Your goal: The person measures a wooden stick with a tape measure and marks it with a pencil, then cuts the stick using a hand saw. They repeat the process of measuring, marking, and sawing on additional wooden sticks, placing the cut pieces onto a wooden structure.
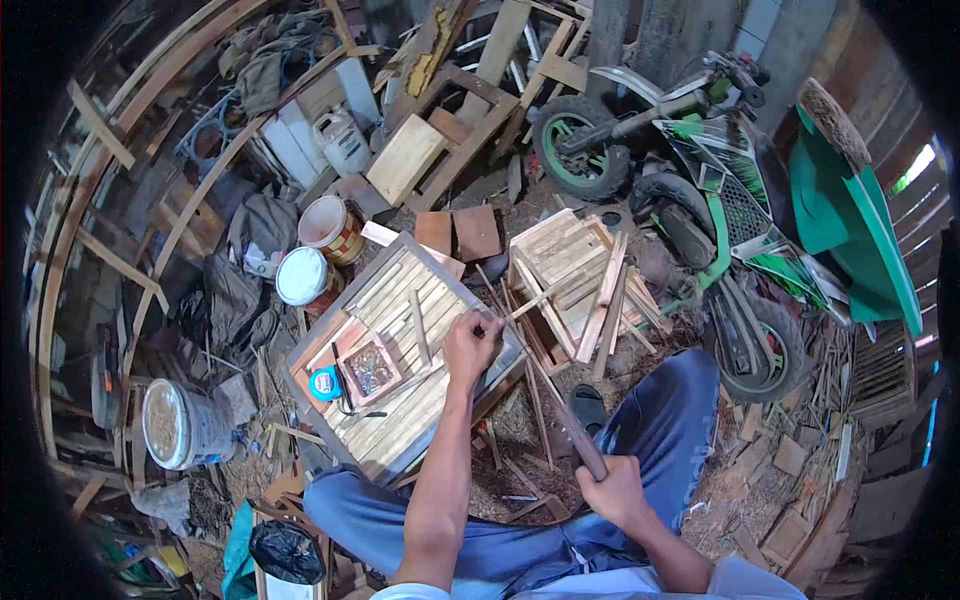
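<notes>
We see the right hand clenched around a long dark wooden-handled hammer angled up-left, while the left hand pinches something tiny against the square slatted wooden panel.

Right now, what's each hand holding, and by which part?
Right hand grips the lower end of a long brown wooden handle; its head isn't visible. Left hand pinches something small against the slatted wooden panel; too small to identify.
</notes>
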The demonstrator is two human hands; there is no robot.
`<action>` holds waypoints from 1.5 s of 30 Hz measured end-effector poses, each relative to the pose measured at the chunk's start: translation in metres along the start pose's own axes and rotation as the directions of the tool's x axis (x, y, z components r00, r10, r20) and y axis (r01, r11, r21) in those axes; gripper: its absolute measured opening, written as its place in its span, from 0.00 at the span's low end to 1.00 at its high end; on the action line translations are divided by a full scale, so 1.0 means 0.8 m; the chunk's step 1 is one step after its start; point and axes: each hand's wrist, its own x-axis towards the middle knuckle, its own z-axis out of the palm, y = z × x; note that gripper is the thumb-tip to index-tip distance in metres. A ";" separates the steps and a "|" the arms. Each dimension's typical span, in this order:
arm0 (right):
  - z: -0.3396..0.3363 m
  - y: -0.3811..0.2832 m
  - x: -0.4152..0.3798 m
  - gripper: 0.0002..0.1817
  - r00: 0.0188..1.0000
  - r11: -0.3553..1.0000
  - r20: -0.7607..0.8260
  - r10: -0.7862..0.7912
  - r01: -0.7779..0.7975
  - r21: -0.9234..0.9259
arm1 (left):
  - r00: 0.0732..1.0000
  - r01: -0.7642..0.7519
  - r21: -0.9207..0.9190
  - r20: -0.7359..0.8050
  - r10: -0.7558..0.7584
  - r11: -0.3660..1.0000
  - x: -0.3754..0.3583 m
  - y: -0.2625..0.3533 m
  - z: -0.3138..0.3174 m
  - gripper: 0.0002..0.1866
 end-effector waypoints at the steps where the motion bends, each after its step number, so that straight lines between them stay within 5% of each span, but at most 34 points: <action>1: -0.001 -0.002 -0.004 0.13 0.997 0.996 0.012 0.080 -0.081 0.026 | 1.000 -0.007 0.006 0.001 0.007 1.000 -0.002 0.003 -0.002 0.16; 3: 0.012 -0.021 0.037 0.14 0.998 0.996 -0.050 -0.025 0.029 0.086 | 1.000 -0.004 0.029 -0.016 0.004 1.000 -0.002 -0.001 0.001 0.16; 8: 0.065 -0.032 0.137 0.16 0.990 0.981 -0.142 -0.004 0.031 0.193 | 1.000 -0.009 0.036 -0.013 0.010 0.999 0.001 -0.001 0.000 0.16; 10: 0.037 -0.005 0.062 0.17 0.982 0.987 -0.105 -0.158 0.155 -0.040 | 1.000 -0.015 -0.005 0.001 0.015 1.000 -0.002 -0.005 0.004 0.16; 15: -0.011 -0.012 -0.011 0.14 0.981 0.981 0.037 0.190 -0.191 0.025 | 0.997 0.079 0.051 0.001 -0.079 0.996 -0.002 0.015 -0.006 0.15; 17: 0.020 -0.023 0.047 0.16 0.998 0.996 -0.068 -0.008 0.014 0.086 | 0.998 0.058 0.074 -0.018 -0.056 0.996 -0.004 0.012 -0.004 0.15; 21: 0.058 -0.050 0.133 0.17 0.988 0.992 -0.132 -0.076 0.088 0.087 | 0.996 -0.052 0.051 -0.064 0.055 0.997 -0.002 -0.009 0.007 0.13; 25: 0.023 -0.034 0.056 0.15 0.977 0.982 -0.111 -0.182 0.187 0.037 | 0.998 -0.046 0.024 -0.032 0.047 0.999 0.003 -0.008 0.005 0.14; 29: -0.008 -0.014 -0.009 0.13 0.992 0.992 0.006 0.123 -0.124 0.012 | 1.000 0.019 0.021 -0.024 -0.019 1.000 -0.002 0.005 0.000 0.14; 33: 0.063 -0.024 0.102 0.15 0.984 0.986 -0.140 -0.106 0.122 0.111 | 0.989 -0.105 0.068 -0.098 0.111 0.992 -0.002 -0.011 0.012 0.13; 34: 0.068 -0.036 0.121 0.15 0.987 0.990 -0.128 -0.099 0.111 0.089 | 0.983 -0.139 0.072 -0.109 0.147 0.988 -0.002 -0.015 0.014 0.12; 35: 0.069 -0.040 0.128 0.15 0.990 0.993 -0.107 -0.094 0.102 0.067 | 0.997 -0.010 0.020 -0.071 0.012 1.000 -0.002 -0.001 0.010 0.12; 39: 0.029 -0.022 0.065 0.15 0.999 0.988 -0.046 0.024 -0.017 0.153 | 0.998 -0.052 -0.011 -0.028 0.052 0.999 -0.003 -0.004 0.009 0.13; 40: 0.023 -0.010 0.033 0.15 0.988 0.987 -0.116 -0.098 0.112 0.116 | 0.996 -0.075 -0.010 -0.050 0.074 0.997 0.000 -0.002 0.007 0.14; 42: 0.016 0.011 -0.012 0.13 1.000 1.000 0.017 0.000 0.000 0.019 | 0.997 -0.048 0.041 -0.061 0.051 0.998 -0.001 -0.011 0.010 0.15; 45: 0.021 -0.026 0.039 0.15 0.993 0.985 -0.118 -0.018 0.037 0.166 | 0.997 -0.026 0.067 -0.068 0.030 0.997 -0.005 -0.008 0.008 0.15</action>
